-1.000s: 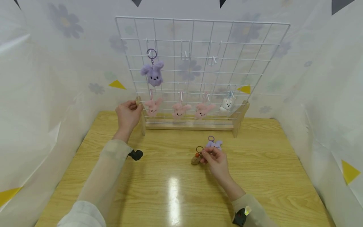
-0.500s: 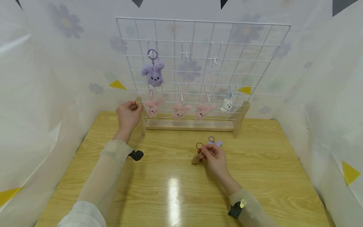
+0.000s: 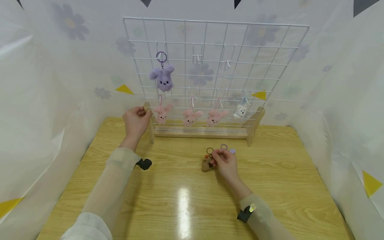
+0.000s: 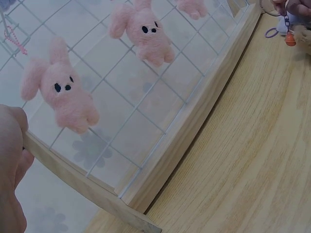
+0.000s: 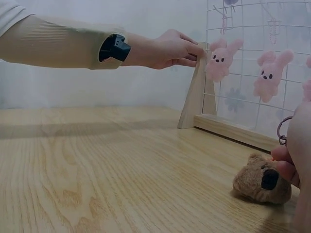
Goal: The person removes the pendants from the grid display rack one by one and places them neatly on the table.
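My left hand (image 3: 136,121) grips the top of the left wooden end post (image 3: 151,131) of a white wire grid rack (image 3: 214,22). Over the table, my right hand (image 3: 227,165) pinches a brown plush keychain (image 3: 206,164) near its ring and orange bell. In the right wrist view the brown plush (image 5: 260,180) shows a large dark nose and sits at the tabletop. Just behind that hand lies a purple plush keychain (image 3: 232,151), mostly hidden by the fingers, its ring showing.
On the rack hang a purple plush (image 3: 164,80) high at left, several pink plushes (image 3: 189,118) along the lower row and a white plush (image 3: 241,111) at right. Two bare white hooks (image 3: 197,58) are on the upper row. Plastic sheeting (image 3: 339,100) surrounds the wooden table (image 3: 168,200).
My right hand has shifted slightly forward and left, and the brown plush has turned so its face shows. More of the purple plush on the table is covered. The left hand has stayed still.
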A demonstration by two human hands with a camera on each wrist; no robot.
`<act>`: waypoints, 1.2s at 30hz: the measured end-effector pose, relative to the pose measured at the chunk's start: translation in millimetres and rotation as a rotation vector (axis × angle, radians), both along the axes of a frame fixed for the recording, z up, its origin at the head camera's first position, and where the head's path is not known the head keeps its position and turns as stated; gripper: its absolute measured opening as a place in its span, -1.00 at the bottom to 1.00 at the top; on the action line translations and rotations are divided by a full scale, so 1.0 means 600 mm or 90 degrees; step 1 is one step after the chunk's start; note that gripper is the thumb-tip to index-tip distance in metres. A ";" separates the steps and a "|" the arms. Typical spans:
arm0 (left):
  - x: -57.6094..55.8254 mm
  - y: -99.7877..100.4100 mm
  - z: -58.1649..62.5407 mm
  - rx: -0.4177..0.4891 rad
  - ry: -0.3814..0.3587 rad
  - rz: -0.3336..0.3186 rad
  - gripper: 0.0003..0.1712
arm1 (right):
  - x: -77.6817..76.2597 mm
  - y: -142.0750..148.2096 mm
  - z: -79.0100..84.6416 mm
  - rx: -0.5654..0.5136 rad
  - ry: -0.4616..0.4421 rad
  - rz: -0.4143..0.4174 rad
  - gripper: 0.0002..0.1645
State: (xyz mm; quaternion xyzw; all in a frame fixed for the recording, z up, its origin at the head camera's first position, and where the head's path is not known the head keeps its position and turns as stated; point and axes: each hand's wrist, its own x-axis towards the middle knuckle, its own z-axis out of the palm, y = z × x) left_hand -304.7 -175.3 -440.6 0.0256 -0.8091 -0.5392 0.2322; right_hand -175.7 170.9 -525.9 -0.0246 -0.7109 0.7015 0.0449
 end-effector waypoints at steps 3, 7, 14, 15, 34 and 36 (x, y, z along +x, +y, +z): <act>-0.001 0.000 0.000 -0.002 0.001 0.001 -0.76 | -0.006 0.001 -0.002 0.005 -0.012 0.002 -0.83; 0.000 0.000 0.001 -0.003 -0.008 0.001 -0.74 | -0.014 0.002 -0.005 0.017 -0.022 0.006 -0.84; 0.003 -0.002 0.000 -0.008 -0.019 0.000 -0.73 | -0.026 -0.001 -0.012 0.056 -0.031 0.004 -0.86; 0.003 -0.002 0.000 -0.010 -0.017 0.000 -0.73 | -0.027 -0.002 -0.011 0.058 -0.034 0.005 -0.85; 0.004 -0.002 0.003 -0.010 -0.021 -0.002 -0.73 | -0.063 -0.004 0.004 0.212 -0.095 0.029 -0.83; 0.003 -0.001 0.003 -0.014 -0.014 -0.001 -0.74 | -0.069 -0.001 0.006 0.231 -0.102 0.040 -0.83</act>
